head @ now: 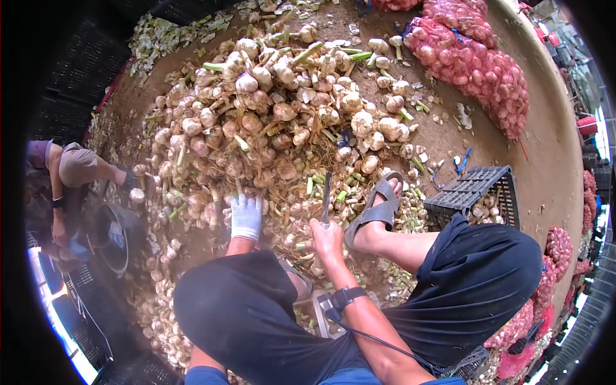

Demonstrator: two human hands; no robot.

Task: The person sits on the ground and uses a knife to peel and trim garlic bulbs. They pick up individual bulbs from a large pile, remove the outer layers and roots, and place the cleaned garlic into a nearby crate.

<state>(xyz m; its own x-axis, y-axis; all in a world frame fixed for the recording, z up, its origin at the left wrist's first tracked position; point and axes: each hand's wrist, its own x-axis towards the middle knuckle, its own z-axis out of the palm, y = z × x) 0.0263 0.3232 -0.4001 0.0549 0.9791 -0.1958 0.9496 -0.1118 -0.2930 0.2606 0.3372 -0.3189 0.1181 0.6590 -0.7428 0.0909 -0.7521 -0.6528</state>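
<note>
A large heap of garlic bulbs (284, 113), many with cut stalks and dry roots, lies on the ground before me. My left hand (246, 216), in a white knitted glove, reaches to the near edge of the heap. Its fingertips are among bulbs and stalks, and whether they grip one is not clear. My bare right hand (328, 238) is closed around the lower end of a narrow metal blade (327, 195), which points away from me. Cut green stalk pieces (340, 196) and root trimmings lie around the blade, near my sandalled right foot (378, 207).
A black plastic crate (469, 190) holding garlic lies tipped beside my right knee. Red mesh sacks of garlic (474, 72) lie at the far right. At left, a co-worker's arm (57, 207) hangs near a black bucket (115, 240). Dark stacked crates (72, 79) stand behind.
</note>
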